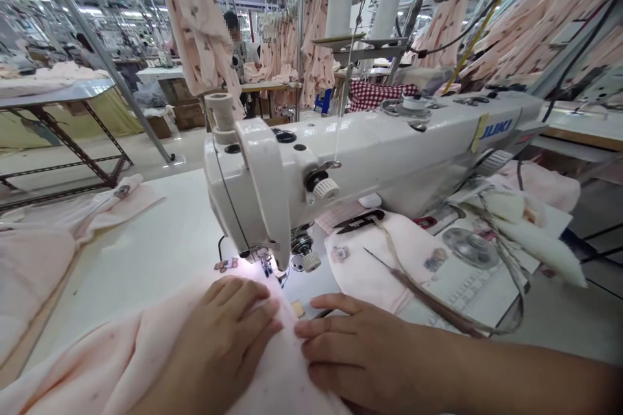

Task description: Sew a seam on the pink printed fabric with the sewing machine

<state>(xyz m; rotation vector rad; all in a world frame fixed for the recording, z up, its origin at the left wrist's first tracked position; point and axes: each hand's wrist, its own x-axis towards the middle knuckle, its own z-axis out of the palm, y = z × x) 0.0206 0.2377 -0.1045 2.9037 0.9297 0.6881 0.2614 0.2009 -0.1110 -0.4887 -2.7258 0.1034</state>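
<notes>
My left hand [219,337] lies flat on pale pink fabric [97,363], fingers stretched toward the presser foot [267,266] of a white sewing machine [370,149]. Just right of it, my right hand [355,350] also rests on the fabric's edge, fingers extended leftward and close together, fingertips nearly meeting the left hand's. The fabric runs under the needle area, which is lit by a small lamp. A small tan label [297,308] lies on the table bed between the hands and the machine.
Black thread snips [360,220] and pink printed pieces [389,259] lie right of the needle. More pink pieces [58,233] are stacked at left. Thread cones [339,6] stand behind the machine. Pink garments hang overhead; a person sits at a far table [238,45].
</notes>
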